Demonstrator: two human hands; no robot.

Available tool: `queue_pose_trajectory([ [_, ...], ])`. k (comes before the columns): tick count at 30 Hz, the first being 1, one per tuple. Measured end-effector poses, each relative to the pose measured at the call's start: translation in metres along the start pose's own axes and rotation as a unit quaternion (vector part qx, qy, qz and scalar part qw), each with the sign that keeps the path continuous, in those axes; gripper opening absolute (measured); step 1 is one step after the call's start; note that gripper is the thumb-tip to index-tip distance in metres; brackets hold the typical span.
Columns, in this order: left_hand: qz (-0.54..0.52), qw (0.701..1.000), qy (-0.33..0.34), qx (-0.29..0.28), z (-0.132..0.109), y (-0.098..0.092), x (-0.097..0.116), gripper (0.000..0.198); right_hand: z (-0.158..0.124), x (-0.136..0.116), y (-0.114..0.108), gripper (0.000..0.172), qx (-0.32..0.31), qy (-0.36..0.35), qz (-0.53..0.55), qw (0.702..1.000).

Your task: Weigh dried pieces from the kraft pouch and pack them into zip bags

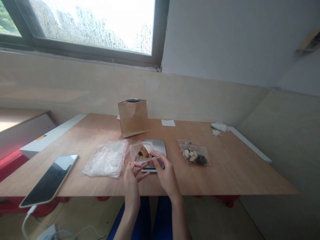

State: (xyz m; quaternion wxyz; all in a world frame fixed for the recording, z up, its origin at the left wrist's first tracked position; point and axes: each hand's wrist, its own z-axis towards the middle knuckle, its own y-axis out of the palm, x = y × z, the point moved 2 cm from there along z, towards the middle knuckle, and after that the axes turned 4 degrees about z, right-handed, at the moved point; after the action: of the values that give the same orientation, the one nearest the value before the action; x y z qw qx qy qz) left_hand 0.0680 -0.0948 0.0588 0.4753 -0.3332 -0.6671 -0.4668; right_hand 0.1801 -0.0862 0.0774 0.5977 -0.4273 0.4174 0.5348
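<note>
Between my two hands is a small clear zip bag [135,149] with brown pieces [144,152] inside. My left hand [132,176] grips its near left edge, and my right hand [165,171] pinches its right side. Just beneath the bag, partly covered by it, lies a flat device with a pale top that looks like a kitchen scale [160,145]. Left of my hands rests a pile of clear plastic zip bags [106,160] with red seal lines. To the right sits a filled zip bag [195,156] holding pale chunks and dark pieces.
A brown paper pouch [133,117] stands upright behind the scale, its top open. A smartphone [51,180] with a cable overhangs the table's front left edge. White paper [168,123] and crumpled tissue [219,127] lie toward the back of the wooden table [237,173].
</note>
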Motion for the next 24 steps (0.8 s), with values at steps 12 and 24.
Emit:
queue_pose_trajectory([
  [12, 0.083, 0.995, 0.058, -0.017, 0.022, -0.019, -0.013, 0.044, -0.014, 0.01, -0.024, 0.035, 0.116, 0.009, 0.036, 0.993],
  [24, 0.125, 0.985, 0.069, -0.1, 0.014, -0.018, -0.011, 0.034, -0.018, 0.012, -0.015, 0.034, 0.039, 0.02, 0.018, 0.999],
])
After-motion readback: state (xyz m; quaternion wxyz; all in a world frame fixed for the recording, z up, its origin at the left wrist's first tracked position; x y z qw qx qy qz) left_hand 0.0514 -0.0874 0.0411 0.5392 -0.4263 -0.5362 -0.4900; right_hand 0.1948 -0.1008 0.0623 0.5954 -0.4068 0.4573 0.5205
